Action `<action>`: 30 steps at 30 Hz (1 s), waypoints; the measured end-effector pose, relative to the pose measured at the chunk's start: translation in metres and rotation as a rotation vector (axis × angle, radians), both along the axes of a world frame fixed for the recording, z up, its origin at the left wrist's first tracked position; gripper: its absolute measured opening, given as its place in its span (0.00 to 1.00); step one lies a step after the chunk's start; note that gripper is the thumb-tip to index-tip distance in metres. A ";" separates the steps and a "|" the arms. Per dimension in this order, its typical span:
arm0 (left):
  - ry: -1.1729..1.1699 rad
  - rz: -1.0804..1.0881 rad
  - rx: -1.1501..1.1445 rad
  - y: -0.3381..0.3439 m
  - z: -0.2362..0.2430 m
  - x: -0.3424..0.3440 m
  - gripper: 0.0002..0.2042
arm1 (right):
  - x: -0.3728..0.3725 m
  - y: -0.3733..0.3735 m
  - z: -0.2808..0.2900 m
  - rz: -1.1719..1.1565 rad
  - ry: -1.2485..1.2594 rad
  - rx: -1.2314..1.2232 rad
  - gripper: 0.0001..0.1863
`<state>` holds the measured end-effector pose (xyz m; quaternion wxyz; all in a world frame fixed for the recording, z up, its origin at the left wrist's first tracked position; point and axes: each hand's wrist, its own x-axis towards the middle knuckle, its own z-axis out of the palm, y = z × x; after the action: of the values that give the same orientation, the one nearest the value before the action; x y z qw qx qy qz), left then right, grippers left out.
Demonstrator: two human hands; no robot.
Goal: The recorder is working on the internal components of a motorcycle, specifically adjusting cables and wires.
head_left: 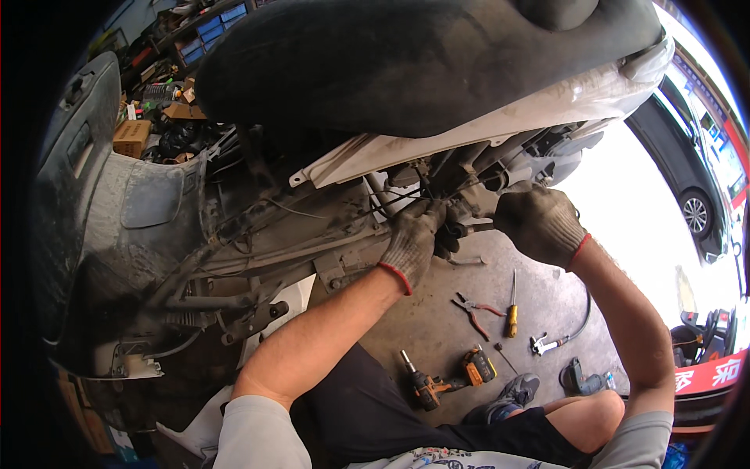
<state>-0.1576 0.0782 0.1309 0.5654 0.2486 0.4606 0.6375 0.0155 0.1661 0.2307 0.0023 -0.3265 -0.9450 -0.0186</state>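
Observation:
A scooter with its side panels off fills the upper view, its black seat (328, 70) above a white body panel (461, 141). My left hand (412, 238), in a dirty grey knit glove with a red cuff, is closed in among the cables and engine parts (469, 187) below that panel. What its fingers hold is hidden. My right hand (539, 223), gloved alike, is closed in a fist to the right of it. A short dark rod (478, 228) runs between the two hands; its kind does not show.
On the concrete floor lie pliers (475, 314), a yellow-handled screwdriver (512, 316), a cordless impact driver (441, 379), an air hose gun (555, 341) and a grey-green power tool (582, 379). Left stands the scooter's footboard (148, 195). A cardboard box (131, 138) and a dark car (680, 156) are farther off.

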 end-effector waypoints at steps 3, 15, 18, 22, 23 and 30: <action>0.028 0.008 -0.031 0.000 0.002 0.001 0.14 | 0.002 0.005 -0.007 0.001 0.039 -0.037 0.11; 0.093 0.053 -0.051 -0.001 0.003 0.003 0.15 | 0.002 0.001 -0.010 0.001 0.068 -0.020 0.13; 0.073 0.053 -0.066 0.000 0.002 0.003 0.15 | 0.002 -0.002 -0.008 -0.029 0.051 -0.035 0.13; 0.066 0.053 -0.058 0.000 0.002 0.003 0.15 | 0.002 -0.001 -0.009 -0.052 0.035 -0.049 0.13; 0.072 0.051 -0.049 0.000 0.001 0.003 0.15 | 0.002 -0.001 -0.010 -0.054 0.052 -0.065 0.13; 0.086 0.047 -0.024 0.000 -0.001 0.002 0.15 | 0.006 0.005 -0.019 -0.039 0.061 -0.094 0.12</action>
<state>-0.1554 0.0787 0.1300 0.5331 0.2581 0.4976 0.6338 0.0219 0.1710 0.2114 0.0153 -0.3449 -0.9378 0.0357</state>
